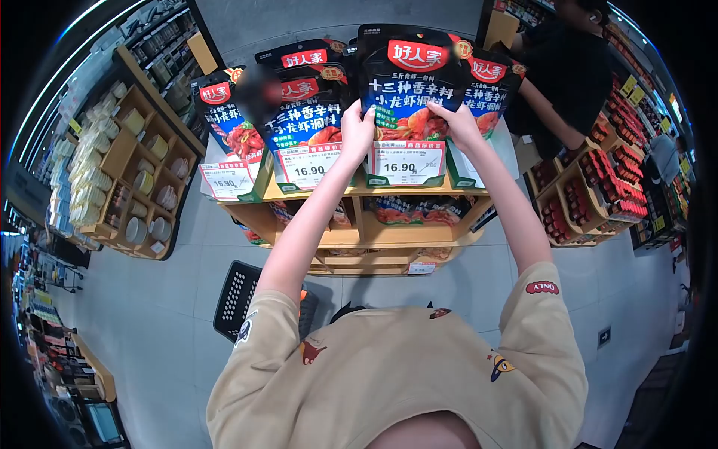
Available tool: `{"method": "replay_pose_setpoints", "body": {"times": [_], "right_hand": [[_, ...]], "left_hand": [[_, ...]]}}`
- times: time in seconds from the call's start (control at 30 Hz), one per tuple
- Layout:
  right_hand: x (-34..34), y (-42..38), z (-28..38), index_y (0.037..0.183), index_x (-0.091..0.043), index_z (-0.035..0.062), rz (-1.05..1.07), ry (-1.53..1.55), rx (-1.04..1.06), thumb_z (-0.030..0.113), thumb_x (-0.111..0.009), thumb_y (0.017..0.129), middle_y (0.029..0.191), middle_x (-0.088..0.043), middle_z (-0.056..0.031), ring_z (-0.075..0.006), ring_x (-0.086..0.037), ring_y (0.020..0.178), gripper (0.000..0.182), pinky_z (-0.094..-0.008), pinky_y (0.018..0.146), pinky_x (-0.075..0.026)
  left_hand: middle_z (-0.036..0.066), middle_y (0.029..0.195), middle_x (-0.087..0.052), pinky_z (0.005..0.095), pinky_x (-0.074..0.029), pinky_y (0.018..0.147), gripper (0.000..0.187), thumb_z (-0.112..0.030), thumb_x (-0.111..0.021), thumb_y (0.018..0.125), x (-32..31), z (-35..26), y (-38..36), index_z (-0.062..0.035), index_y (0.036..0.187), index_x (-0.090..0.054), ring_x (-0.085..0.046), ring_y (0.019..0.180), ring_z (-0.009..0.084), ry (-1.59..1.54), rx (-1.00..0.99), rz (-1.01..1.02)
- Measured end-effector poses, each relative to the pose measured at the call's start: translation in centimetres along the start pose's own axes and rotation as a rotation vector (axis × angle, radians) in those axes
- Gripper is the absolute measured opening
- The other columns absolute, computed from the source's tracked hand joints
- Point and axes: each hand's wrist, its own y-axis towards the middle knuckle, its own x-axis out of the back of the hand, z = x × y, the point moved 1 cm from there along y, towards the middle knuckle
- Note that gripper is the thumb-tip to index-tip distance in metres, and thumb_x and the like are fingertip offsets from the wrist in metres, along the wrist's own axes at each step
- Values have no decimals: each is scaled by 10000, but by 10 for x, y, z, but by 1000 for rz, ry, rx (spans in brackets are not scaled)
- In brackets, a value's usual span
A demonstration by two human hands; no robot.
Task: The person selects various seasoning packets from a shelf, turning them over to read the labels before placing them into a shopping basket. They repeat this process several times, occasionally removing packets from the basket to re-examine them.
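We see the pouch (415,63) directly between the left hand (357,131) and the right hand (461,127), its long axis upright and its printed face toward us. Neither hand is clearly nearer: the left is at the pouch's left edge, the right at its right edge, both below its middle. Each grips the pouch, thumb near or on the front, the fingers mostly out of our sight behind it, so we cannot tell how far they wrap. The palms stand apart by roughly the pouch's width.

The pouch is at the front of the display stand (419,238), above and behind a price card (406,163); we cannot tell whether its base rests there. Just beside it, on the left, we see another pouch (303,112).
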Motion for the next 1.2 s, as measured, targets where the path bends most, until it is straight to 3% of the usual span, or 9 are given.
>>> {"method": "replay_pose_setpoints", "body": {"times": [0.07,0.2,0.33,0.5,0.67,0.8,0.9,1.07,1.2], "right_hand": [[1,-4,-4,854,-590,9,38,-3,-43,109,-652,721,819,-598,-37,-108,-564,715,177,-239,641,-448],[1,-7,-26,923,-548,-10,85,-26,-67,89,-643,713,852,-594,-66,-134,-567,747,251,-256,681,-459],[8,-7,-31,904,-521,-27,58,-132,-60,69,-630,710,844,-594,-95,-137,-568,758,242,-262,677,-462],[11,-26,-19,971,-488,-35,90,-121,-39,39,-597,712,897,-583,-108,-140,-569,798,291,-250,694,-458],[12,-63,-16,1141,-375,-14,-121,-214,305,33,-560,734,1111,-455,-120,-195,-448,1048,450,-326,895,-348],[-3,-131,-10,1128,-382,32,-227,-346,521,17,-513,752,1145,-402,-92,-208,-379,1107,399,-354,950,-276],[-16,-168,-39,1106,-397,26,-66,-399,570,-2,-510,744,1110,-409,-94,-213,-405,1053,380,-330,923,-305],[-49,-217,-111,1088,-408,21,220,-360,287,6,-515,738,1087,-429,-107,-225,-417,1040,366,-321,889,-328],[-87,-258,-153,1064,-424,20,451,-415,104,15,-512,718,1054,-440,-123,-246,-423,1031,356,-329,883,-329]], "left_hand": [[190,833,-592,334,-433,721,202,-21,-503,750,4,6,-2,43,941,-520,-582,797,300,146,33,41],[268,1044,-506,389,-382,863,431,-47,-504,731,8,6,-10,84,1125,-391,-487,1007,361,344,37,21],[274,1072,-490,381,-371,876,461,-72,-508,731,11,-9,-22,83,1146,-379,-469,1027,371,396,70,31],[264,1086,-489,370,-372,879,469,-73,-499,754,14,-21,-40,77,1175,-356,-482,1023,351,421,183,-3],[189,1141,-460,342,-342,930,418,-40,-493,773,30,-47,-100,36,1168,-378,-453,1083,269,125,-113,-101],[128,1052,-501,307,-397,858,335,36,-469,756,43,-55,-183,9,1089,-450,-505,997,223,86,-49,-179],[115,969,-533,291,-415,794,277,31,-474,746,59,-25,-258,7,1021,-488,-531,922,215,268,186,-254],[152,965,-507,357,-391,832,296,4,-517,686,112,17,-384,-4,981,-497,-492,943,313,733,455,-468],[153,955,-509,366,-375,847,306,21,-515,669,160,10,-449,-1,974,-501,-486,948,307,892,542,-668]]}}
